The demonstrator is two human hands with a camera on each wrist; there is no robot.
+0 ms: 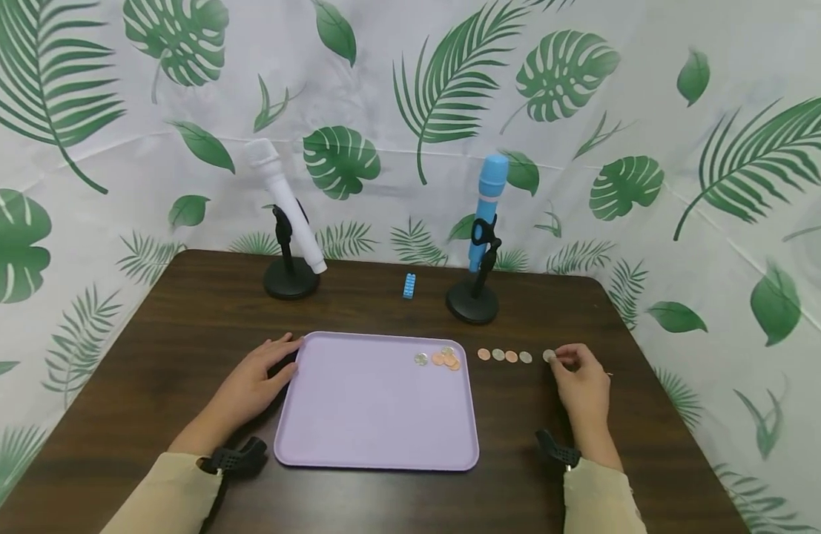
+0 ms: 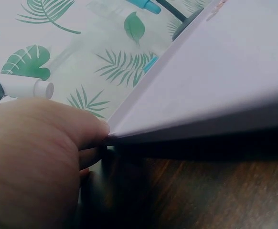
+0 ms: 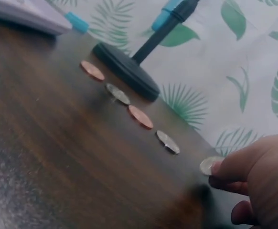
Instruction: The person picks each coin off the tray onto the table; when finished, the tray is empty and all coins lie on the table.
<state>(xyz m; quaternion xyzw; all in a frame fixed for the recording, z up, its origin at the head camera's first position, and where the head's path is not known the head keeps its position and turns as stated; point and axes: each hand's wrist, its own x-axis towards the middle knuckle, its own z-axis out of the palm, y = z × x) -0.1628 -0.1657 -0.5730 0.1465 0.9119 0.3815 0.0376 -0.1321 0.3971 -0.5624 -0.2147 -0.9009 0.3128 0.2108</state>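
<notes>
Between its thumb and fingers my right hand (image 1: 584,386) pinches a silver coin (image 3: 209,165) at the right end of a row on the dark table. Along that row, copper and silver coins alternate, with a copper coin (image 1: 483,354) at the left end and a silver coin (image 1: 526,357) closest to the hand. A lilac tray (image 1: 377,415) lies left of the row. Several copper coins (image 1: 450,360) overlap in its upper right corner, beside a lone silver coin (image 1: 420,359). My left hand (image 1: 253,382) touches the tray's upper left rim with extended fingers.
Behind the tray, a white microphone (image 1: 286,200) leans on a black stand (image 1: 291,278). To the right a blue microphone (image 1: 490,193) sits on another stand (image 1: 472,300). A small blue brick (image 1: 409,285) lies between them. A leaf-patterned cloth (image 1: 397,96) hangs behind the table.
</notes>
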